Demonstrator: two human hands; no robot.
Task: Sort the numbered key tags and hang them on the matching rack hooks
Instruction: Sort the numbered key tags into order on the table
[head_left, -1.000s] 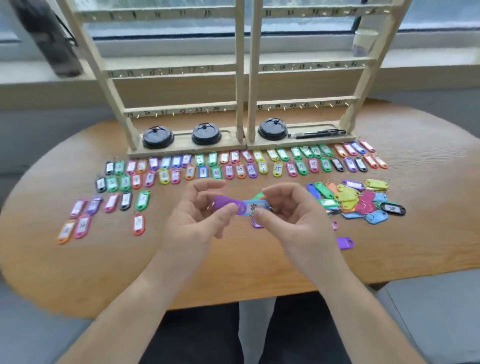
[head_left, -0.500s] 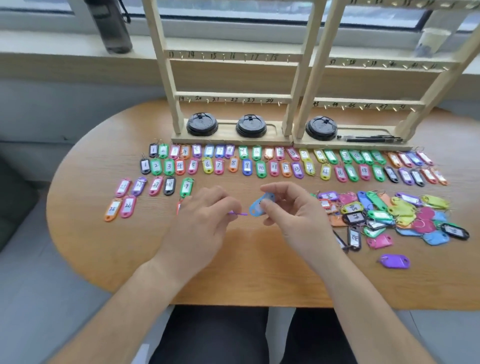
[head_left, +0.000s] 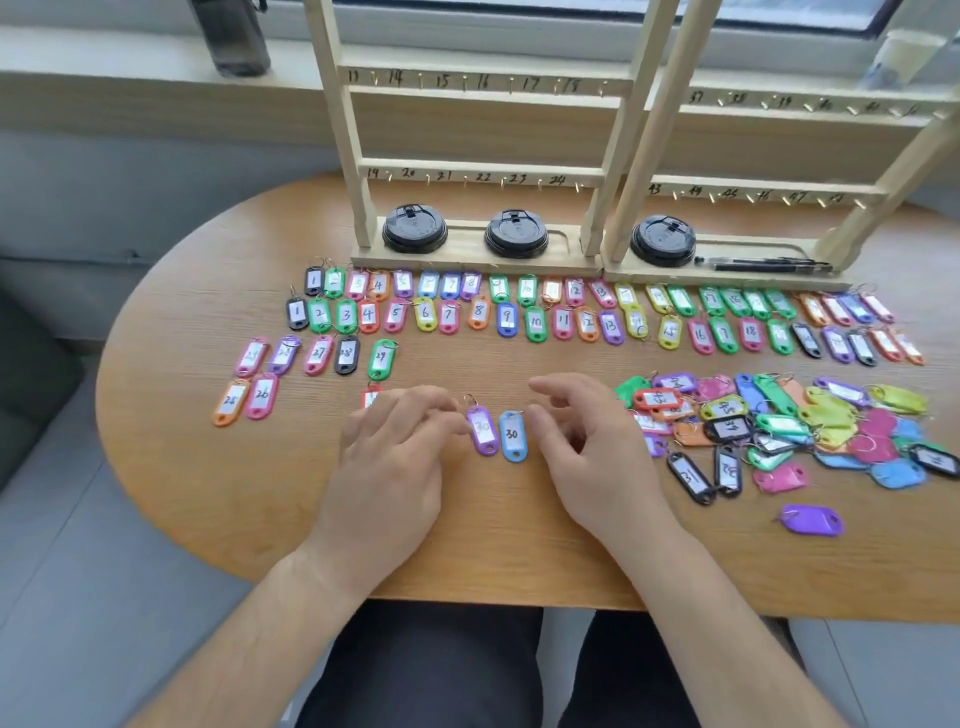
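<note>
A purple tag (head_left: 483, 430) and a blue tag (head_left: 512, 435), both marked 30, lie side by side on the wooden table (head_left: 182, 467). My left hand (head_left: 395, 462) rests just left of the purple tag, fingertips touching its edge, holding nothing. My right hand (head_left: 592, 452) hovers right of the blue tag with relaxed fingers, empty. Two rows of numbered tags (head_left: 535, 317) run along the foot of the wooden hook rack (head_left: 483, 176). Tags 25 to 29 (head_left: 317, 356) sit at the left. A red tag (head_left: 370, 397) is partly hidden by my left fingers.
An unsorted heap of tags (head_left: 779, 421) lies to the right, with a lone purple tag (head_left: 811, 519) nearer me. Three black cup lids (head_left: 515, 235) and pens (head_left: 763, 264) sit on the rack base. A dark bottle (head_left: 231, 36) stands on the sill.
Both hands have set the purple and blue tags down flat on the table and let go of them. The camera has tilted down and shifted left.
</note>
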